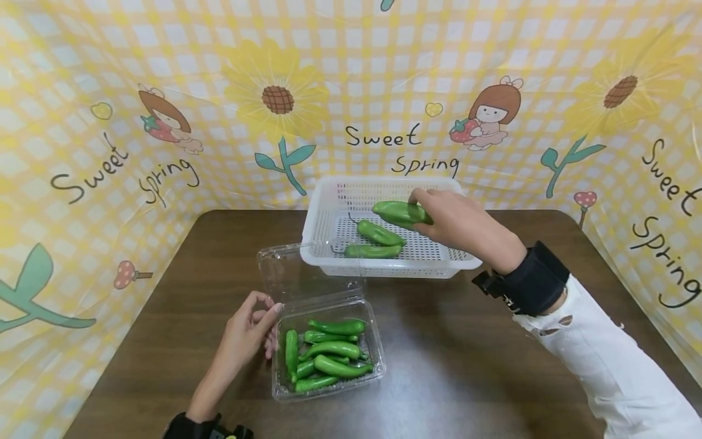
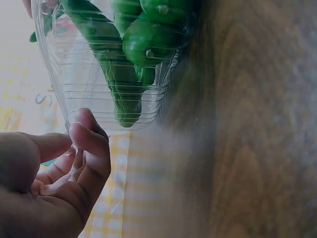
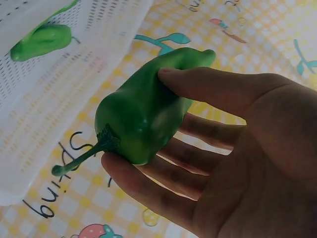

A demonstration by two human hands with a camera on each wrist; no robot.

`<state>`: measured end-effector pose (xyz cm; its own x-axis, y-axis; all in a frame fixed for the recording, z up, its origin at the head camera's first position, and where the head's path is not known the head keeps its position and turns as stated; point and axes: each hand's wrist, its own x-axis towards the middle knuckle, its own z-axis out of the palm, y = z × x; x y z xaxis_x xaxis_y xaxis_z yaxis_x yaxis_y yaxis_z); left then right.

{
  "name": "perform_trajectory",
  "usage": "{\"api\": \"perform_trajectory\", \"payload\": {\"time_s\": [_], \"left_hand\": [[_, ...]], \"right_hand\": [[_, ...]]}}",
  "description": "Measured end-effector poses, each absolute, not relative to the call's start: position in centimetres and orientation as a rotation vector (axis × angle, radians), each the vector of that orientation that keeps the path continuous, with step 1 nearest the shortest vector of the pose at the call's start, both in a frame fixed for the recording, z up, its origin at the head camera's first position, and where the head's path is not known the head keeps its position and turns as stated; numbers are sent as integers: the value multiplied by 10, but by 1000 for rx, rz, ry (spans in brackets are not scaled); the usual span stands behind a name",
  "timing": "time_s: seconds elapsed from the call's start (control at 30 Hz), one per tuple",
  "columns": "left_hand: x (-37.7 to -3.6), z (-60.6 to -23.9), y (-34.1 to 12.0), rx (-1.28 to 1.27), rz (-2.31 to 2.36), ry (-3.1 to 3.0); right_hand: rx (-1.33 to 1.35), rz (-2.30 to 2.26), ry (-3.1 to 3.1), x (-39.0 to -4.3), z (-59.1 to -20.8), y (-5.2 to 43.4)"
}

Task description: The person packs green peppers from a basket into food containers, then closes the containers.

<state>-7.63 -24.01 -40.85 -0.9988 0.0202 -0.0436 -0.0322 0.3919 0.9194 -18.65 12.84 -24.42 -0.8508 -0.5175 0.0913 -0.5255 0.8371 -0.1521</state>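
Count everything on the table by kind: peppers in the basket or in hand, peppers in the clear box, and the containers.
Green peppers in the white basket: 2
Green pepper held in the right hand over the basket: 1
Green peppers in the clear box: about 8, overlapping, so not exact
Containers: 2
Total: about 13

Basket [image 1: 329, 204] behind clamshell box [image 1: 378, 366]; peppers [image 1: 329, 353] in both, apparently.

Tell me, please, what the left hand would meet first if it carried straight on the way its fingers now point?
Probably the clear plastic box of green peppers: the left hand sits right beside its wall, fingertips about touching, though contact is unclear.
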Motion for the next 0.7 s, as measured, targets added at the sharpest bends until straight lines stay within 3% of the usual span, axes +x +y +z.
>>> {"api": "perform_trajectory", "payload": {"time_s": [0.7], "left_hand": [[-77,-410,-241,27,1735,2568]], "right_hand": [[1128,283,-2851,-137,-265,98]]}}
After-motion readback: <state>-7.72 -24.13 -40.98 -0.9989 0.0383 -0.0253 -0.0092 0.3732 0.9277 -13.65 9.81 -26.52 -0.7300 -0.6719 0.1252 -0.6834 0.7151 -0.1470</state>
